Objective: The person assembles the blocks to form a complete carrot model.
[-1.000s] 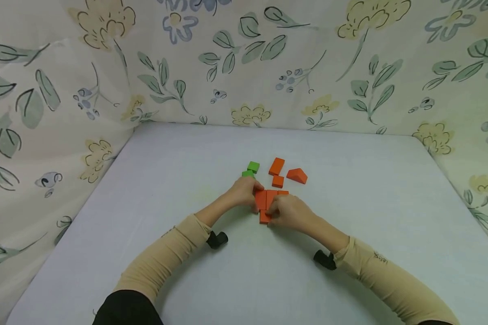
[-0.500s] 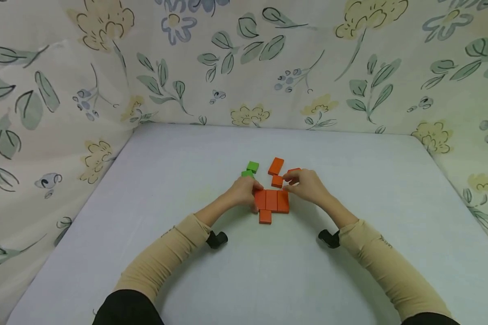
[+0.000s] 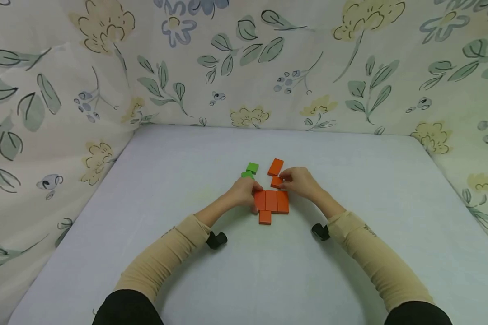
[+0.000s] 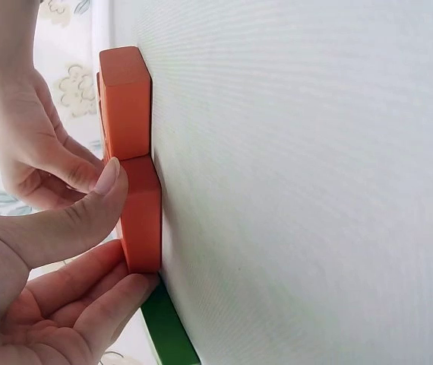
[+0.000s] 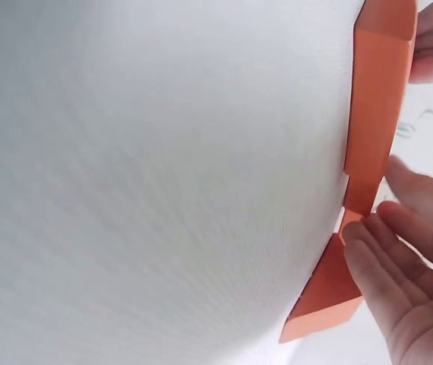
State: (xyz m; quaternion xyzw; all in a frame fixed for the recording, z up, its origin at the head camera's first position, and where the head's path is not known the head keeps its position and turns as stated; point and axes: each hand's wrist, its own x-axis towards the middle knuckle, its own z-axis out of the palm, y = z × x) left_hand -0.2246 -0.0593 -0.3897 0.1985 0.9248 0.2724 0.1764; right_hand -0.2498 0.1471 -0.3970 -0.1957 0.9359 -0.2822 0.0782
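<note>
A flowered cloth (image 3: 244, 63) is hanging behind the white table (image 3: 370, 171). The left hand (image 3: 241, 192) is holding an orange row's left-end block (image 4: 142, 220) between thumb and fingers. The right hand (image 3: 302, 182) is curving its fingers narrowly at a small square block (image 3: 275, 182); I cannot tell whether they are gripping it. Mid-table, the row (image 3: 271, 201) is showing 3 blocks side by side, a smaller block (image 3: 265, 217) touching its near edge. A slanted block (image 5: 327, 293) is lying beside the right hand, an oblong block (image 3: 275, 167) beyond the square one. 2 green blocks (image 3: 252, 168) are sitting beyond the left hand.
</note>
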